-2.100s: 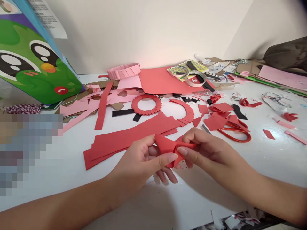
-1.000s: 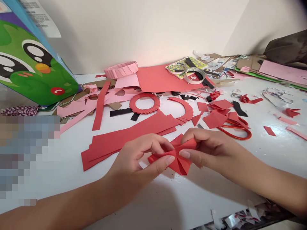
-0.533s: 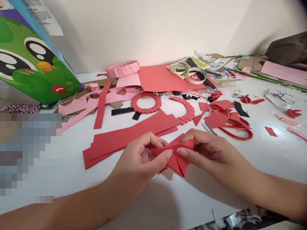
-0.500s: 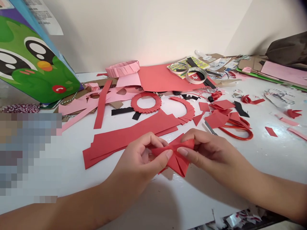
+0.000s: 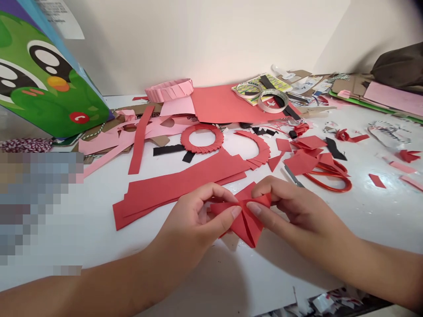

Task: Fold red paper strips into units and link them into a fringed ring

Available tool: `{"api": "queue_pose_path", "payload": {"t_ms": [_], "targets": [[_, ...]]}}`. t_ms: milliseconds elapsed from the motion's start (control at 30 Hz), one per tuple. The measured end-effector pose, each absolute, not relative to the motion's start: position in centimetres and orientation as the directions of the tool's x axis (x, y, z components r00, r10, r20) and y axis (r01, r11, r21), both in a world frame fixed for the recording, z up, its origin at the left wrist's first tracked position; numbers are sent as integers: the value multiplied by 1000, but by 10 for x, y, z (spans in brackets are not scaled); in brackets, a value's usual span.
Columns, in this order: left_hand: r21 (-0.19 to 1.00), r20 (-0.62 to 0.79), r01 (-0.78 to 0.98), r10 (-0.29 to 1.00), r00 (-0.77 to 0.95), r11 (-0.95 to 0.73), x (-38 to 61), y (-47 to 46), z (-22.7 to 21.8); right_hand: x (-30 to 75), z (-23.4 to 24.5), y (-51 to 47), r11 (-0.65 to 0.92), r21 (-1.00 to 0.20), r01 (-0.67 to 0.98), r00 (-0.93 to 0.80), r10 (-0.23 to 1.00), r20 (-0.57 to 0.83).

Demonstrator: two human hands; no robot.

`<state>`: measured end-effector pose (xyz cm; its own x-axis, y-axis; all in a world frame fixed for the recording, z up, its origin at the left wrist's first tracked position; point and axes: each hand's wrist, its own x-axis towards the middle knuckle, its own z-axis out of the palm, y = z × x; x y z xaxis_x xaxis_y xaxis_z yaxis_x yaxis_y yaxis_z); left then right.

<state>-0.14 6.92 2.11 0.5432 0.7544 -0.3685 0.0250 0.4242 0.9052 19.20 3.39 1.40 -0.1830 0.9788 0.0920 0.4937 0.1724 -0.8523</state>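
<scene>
Both hands hold one folded piece of red paper (image 5: 246,224) just above the white table (image 5: 82,237), near its front middle. My left hand (image 5: 194,224) pinches its left side between thumb and forefinger. My right hand (image 5: 291,211) pinches its upper right edge, thumb underneath and forefinger on top. The paper shows several sharp pleats fanning downward. Long red paper strips (image 5: 178,185) lie right behind the hands.
Red-handled scissors (image 5: 325,178) lie right of my hands among red scraps. A pleated red ring (image 5: 201,138) and a half ring (image 5: 259,149) sit behind. Farther back are a red sheet (image 5: 224,103), a pink pleated band (image 5: 169,89) and tape rolls (image 5: 272,100). A green printed box (image 5: 42,83) stands far left.
The red paper went from a loose curl to a flatter pleated fan that now hangs lower between my fingers. Both hands stayed in about the same place.
</scene>
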Motion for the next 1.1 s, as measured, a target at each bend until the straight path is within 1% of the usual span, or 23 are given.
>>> {"api": "queue_pose_path", "payload": {"t_ms": [100,200,267,367,500,700,867,1100], "targets": [[921,-348,48,761,548,387,-1,70,20,193,13,33,197,-843,500,-184,976,118],[936,-345,135,767,540,326,-1,72,19,195,13,32,204,-842,499,-202,973,116],[934,-354,170,753,555,314,-1,72,19,197,14,30,215,-841,496,-221,968,117],[937,-345,167,743,574,306,-1,70,18,198,15,27,237,-819,522,-228,965,133],[948,-319,168,763,563,272,-2,67,16,196,16,28,254,-796,550,-217,963,158],[956,-293,158,774,561,248,-3,66,17,192,16,30,246,-796,553,-211,966,151],[956,-292,188,787,543,225,-2,66,18,192,16,27,249,-803,541,-223,964,148],[958,-286,175,792,540,227,-1,67,19,193,15,26,261,-780,569,-217,962,164]]}}
